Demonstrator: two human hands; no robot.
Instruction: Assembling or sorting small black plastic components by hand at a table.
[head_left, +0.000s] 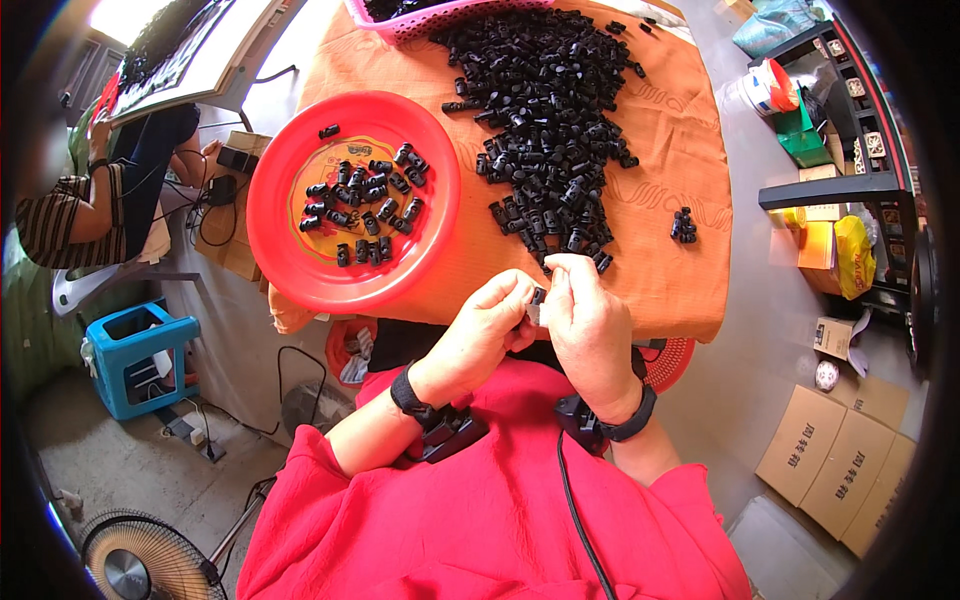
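Observation:
My left hand (488, 318) is closed, its thumb and fingers pinching a small black cord lock (538, 296) at the table's near edge. A pale patch shows just below that piece; I cannot make out what it is. Right beside it, my right hand (592, 322) is closed too, thumb and forefinger pressed together near the pile's tip. What lies between those fingertips is mostly hidden. Beyond both hands spreads a big pile of black cord locks (545, 120). On the left stands a round red plate (275, 225) with several cord locks (372, 190) scattered in it.
An orange cloth (670, 140) covers the table. A small cluster of black pieces (684, 226) lies at its right, and a pink basket (400, 27) at the far edge. A blue stool (145, 360), a fan (135, 570) and cardboard boxes (835, 460) stand around. Another person (85, 215) sits left.

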